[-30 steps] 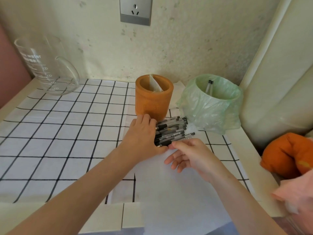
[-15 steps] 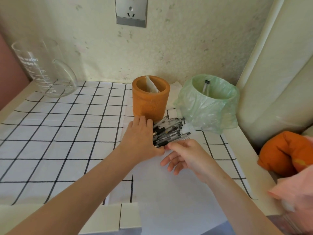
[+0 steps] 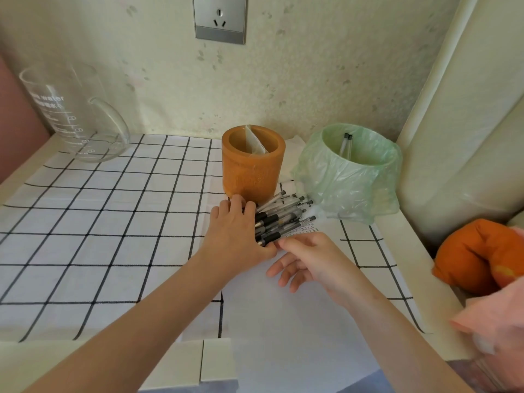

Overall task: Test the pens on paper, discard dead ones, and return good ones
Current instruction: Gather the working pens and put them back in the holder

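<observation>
The pens (image 3: 283, 219) lie in a loose heap at the far end of a white sheet of paper (image 3: 297, 321), their ends pointing right and away. Some small dark marks show on the paper just beside the nearest pen. The heap touches the foot of an orange pen holder (image 3: 252, 171) behind it, and on its right it lies near the bin (image 3: 351, 177), which is lined with a green bag. The holder contains a white packet (image 3: 255, 140). Two more pens (image 3: 346, 146) lean inside the bin. The paper lies on a checked cloth (image 3: 99, 222). A glass jug (image 3: 71, 114) stands well apart at the far left, a wall socket (image 3: 219, 18) is above, and an orange cushion (image 3: 476, 256) lies off to the right.

The left hand (image 3: 235, 234) rests palm down over the left end of the heap, hiding that end. Its fingers are nearly straight, its thumb runs along the near side, and its fingertips almost reach the holder. The right hand (image 3: 306, 259) hovers over the paper with three fingers loosely spread. Its forefinger reaches the dark grip of the nearest pen, and I cannot tell whether it pinches that pen.

The heap holds about ten pens, too overlapped to count exactly. There are two pens in the bin, and one each of sheet, holder, bin and jug.
</observation>
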Demonstrator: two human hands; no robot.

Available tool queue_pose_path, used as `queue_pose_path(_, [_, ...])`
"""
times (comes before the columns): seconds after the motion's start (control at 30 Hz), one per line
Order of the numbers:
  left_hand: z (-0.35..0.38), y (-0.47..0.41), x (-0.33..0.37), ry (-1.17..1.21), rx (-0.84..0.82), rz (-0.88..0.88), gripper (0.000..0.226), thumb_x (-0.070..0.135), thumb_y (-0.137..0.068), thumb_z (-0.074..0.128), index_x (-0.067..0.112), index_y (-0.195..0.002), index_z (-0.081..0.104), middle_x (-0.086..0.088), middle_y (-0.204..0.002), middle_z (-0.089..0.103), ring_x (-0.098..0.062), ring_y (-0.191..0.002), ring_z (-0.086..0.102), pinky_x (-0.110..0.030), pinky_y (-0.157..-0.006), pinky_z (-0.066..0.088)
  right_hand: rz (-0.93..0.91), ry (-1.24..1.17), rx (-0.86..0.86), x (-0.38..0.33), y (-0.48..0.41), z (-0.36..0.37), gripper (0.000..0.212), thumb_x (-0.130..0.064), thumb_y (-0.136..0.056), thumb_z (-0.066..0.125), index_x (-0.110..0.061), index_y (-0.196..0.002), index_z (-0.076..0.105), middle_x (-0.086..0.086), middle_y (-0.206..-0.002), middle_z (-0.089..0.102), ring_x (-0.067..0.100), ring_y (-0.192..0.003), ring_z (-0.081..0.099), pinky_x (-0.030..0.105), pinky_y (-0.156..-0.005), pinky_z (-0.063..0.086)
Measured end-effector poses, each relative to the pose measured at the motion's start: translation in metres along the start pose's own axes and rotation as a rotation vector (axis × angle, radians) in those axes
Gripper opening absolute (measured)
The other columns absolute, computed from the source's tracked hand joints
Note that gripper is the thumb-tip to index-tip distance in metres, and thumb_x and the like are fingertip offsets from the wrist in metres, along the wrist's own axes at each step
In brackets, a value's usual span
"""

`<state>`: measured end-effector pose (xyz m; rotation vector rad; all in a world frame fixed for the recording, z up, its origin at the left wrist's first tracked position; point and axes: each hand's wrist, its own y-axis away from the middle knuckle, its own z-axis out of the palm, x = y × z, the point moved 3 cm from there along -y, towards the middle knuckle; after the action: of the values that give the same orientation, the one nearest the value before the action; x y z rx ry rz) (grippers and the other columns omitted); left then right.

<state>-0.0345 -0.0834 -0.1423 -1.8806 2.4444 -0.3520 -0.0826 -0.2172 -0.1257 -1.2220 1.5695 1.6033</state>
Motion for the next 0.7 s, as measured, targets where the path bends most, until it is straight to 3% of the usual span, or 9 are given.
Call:
queue_pose_path(0.1, [0.0, 0.0, -0.001, -0.007, -0.015, 0.005, 0.085, 0.075, -0.057, 0.017, 0.016, -0.111, 0.047, -0.006, -0.112, 0.047, -0.024, -0.099, 0.044, -0.032, -0.085, 0.034, -0.004, 0.008, -0.001, 0.0, 0.0, 0.0, 0.023, -0.014, -0.098, 0.046, 0.005, -0.102, 0.059, 0.022, -0.077, 0.072, 0.021, -0.048, 0.06, 0.025, -0.043, 0.048])
queue_pose_path(0.27, [-0.006, -0.005, -0.004, 0.026, -0.001, 0.063, 0.058, 0.053, -0.075, 0.052, 0.014, -0.117, 0.042, -0.005, -0.11, 0.049, -0.022, -0.098, 0.045, -0.032, -0.083, 0.038, -0.005, 0.007, -0.004, 0.002, -0.002, 0.003, 0.023, -0.014, -0.097, 0.048, 0.005, -0.108, 0.057, 0.019, -0.073, 0.071, 0.022, -0.048, 0.06, 0.024, -0.042, 0.047])
queue_pose_path(0.43, [-0.004, -0.01, -0.005, 0.096, -0.005, 0.098, 0.051, 0.036, -0.078, 0.056, 0.011, -0.121, 0.042, -0.008, -0.112, 0.049, -0.022, -0.098, 0.045, -0.03, -0.081, 0.038, -0.006, 0.014, -0.009, 0.002, -0.003, 0.003, 0.02, -0.013, -0.096, 0.05, 0.001, -0.106, 0.059, 0.017, -0.073, 0.072, 0.022, -0.049, 0.061, 0.025, -0.043, 0.047])
queue_pose_path(0.7, [-0.001, -0.019, -0.009, -0.026, -0.073, 0.154, 0.047, 0.044, -0.085, 0.049, 0.009, -0.117, 0.043, -0.008, -0.114, 0.048, -0.021, -0.102, 0.045, -0.028, -0.083, 0.039, -0.02, 0.026, -0.017, 0.004, -0.005, 0.002, 0.014, -0.013, -0.095, 0.05, -0.006, -0.102, 0.061, 0.013, -0.07, 0.072, 0.021, -0.049, 0.062, 0.024, -0.043, 0.047])
